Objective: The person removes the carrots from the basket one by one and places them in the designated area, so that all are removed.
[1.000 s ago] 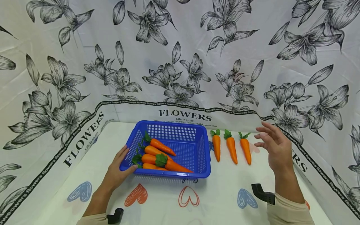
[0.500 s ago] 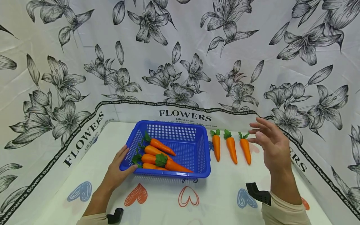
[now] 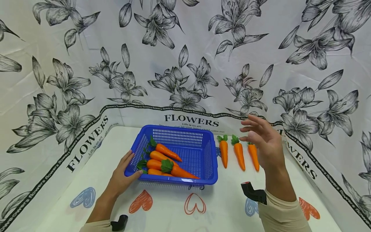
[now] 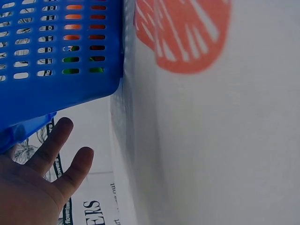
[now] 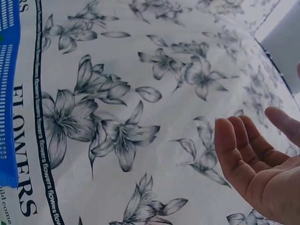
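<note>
In the head view, a blue plastic basket (image 3: 200, 181) with slotted walls holds several orange carrots (image 3: 185, 171) with green tops, gathered in its left half. My left hand (image 3: 123, 175) rests at its front left corner, thumb on the rim and fingers along the outer side. In the left wrist view, two fingertips extend straight beside the basket wall (image 4: 56, 93). Three more carrots lie in a row right of the basket: the left (image 3: 223, 154), the middle (image 3: 239, 155) and the right (image 3: 253, 156). My right hand (image 3: 265, 145) hovers over the right carrot, fingers loosely bent, holding nothing and hiding its top.
A white cloth with printed hearts (image 3: 140, 201) covers the table. Behind and at both sides hangs a flower-printed curtain (image 3: 185, 80). A black wrist mount (image 3: 253, 193) sits on the right sleeve, another (image 3: 119, 223) by the left cuff.
My right hand has moved left, from beside the carrot row to over the right carrot. The left hand, basket and carrots stay put; the head view shifts slightly.
</note>
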Demonstrator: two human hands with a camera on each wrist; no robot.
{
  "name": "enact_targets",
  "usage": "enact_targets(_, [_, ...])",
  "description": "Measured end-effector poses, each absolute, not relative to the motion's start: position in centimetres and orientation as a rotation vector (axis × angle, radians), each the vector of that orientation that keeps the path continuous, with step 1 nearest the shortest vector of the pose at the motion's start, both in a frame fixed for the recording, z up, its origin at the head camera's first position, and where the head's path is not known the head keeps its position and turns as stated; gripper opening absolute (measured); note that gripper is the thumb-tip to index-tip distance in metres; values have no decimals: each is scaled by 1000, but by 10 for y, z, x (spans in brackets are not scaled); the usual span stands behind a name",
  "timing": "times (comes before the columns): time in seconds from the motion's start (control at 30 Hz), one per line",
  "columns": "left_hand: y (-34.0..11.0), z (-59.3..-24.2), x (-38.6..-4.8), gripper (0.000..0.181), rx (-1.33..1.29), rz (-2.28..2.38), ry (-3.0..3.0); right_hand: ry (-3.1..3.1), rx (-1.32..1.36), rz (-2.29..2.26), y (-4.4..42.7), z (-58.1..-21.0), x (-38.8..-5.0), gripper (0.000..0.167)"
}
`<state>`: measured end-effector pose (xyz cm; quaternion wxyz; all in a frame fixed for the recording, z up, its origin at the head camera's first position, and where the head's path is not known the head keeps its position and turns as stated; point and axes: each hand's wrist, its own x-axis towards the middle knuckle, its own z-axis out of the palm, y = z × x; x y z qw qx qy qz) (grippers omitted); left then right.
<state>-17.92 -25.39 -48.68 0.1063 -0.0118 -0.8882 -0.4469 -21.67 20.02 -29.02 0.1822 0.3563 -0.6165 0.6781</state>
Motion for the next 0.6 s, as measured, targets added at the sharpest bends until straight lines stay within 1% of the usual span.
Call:
enact_targets(0.3, [-254,-485,-180,84,-27,-1324,-2619,-1805,979,1914,171,-288,-231,42])
enact_targets(0.6, [-254,-487,-179,83,-22,-1299,-2629,-1856,1049,1967,149,-301,-256,45])
